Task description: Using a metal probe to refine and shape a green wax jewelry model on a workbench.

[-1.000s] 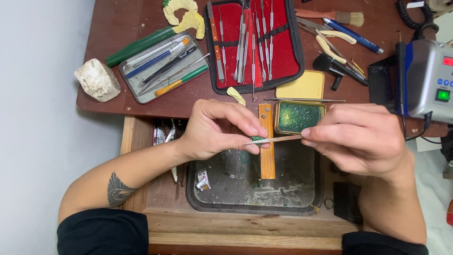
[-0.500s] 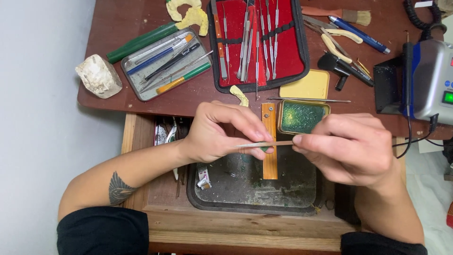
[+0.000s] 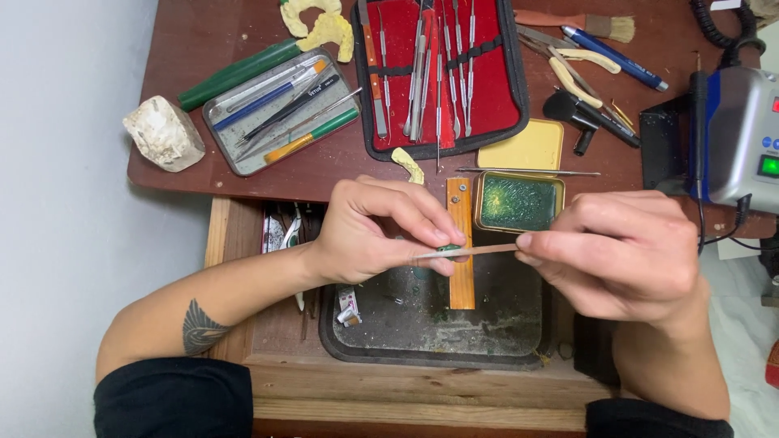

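Both hands have drifted a little lower and toward the right of the frame since the earlier pictures, and the slim tool now lies nearly level between them. Nearest the viewer, two forearms in dark sleeves come up from the bottom edge, the left one tattooed. At mid-frame, the left hand (image 3: pixel 375 234) has its fingers (image 3: pixel 422 212) closed together on a small green piece (image 3: pixel 449 247), pinched between thumb and fingertips. The right hand (image 3: pixel 621 253) has its fingers clamped on the handle end of a thin tan-handled tool (image 3: pixel 479 251), whose tip reaches left to touch the green piece. Below the hands sits a dark tray (image 3: pixel 430 341) in an open wooden drawer (image 3: pixel 235 243), with an orange wooden strip (image 3: pixel 460 243) running upright across it, just behind the fingertips. Judging from this, the step in hand is fine shaping or carving of the green piece with the tool tip; the next move seems to call for a steady pinch by the left hand and short, light strokes from the right, kept over the tray. Farther up, on the reddish-brown tabletop (image 3: pixel 243 174), an open tin of green material (image 3: pixel 519 203) stands just above the hands, its yellow lid (image 3: pixel 522 147) beside it. Beyond are a red-lined case of metal instruments (image 3: pixel 438 73) at top centre, a flat metal tray of pens and brushes (image 3: pixel 280 113) at upper left, a white plaster lump (image 3: pixel 162 134) at the left, and a grey and blue machine (image 3: pixel 734 138) at the right edge.
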